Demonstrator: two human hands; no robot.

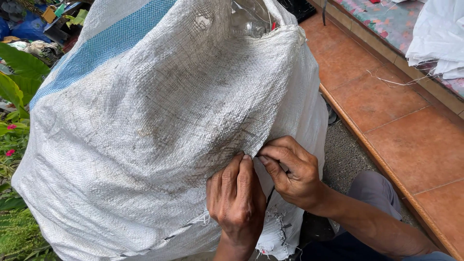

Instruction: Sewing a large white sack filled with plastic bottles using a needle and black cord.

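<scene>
your left hand (237, 198) and right hand (292, 171) both pinch a fold of the large white woven plastic sack (159, 130) (blue-striped, stuffed), fingertips meeting; the sack stands directly ahead, its long axis upright.

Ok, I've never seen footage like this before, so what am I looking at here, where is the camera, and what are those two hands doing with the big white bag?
There is one picture, taken by a camera worn on a person's head and looking down at their own bare hands. No machine is involved. In front stands a large white woven sack with a blue stripe, worn thin and frayed in places; clear plastic shows at its open top. The left hand and the right hand meet at a fold of the sack's fabric, both pinching it. What exactly sits between the fingertips is too small to tell. To the right runs a floor of orange tiles; green plants grow at the left.
</scene>
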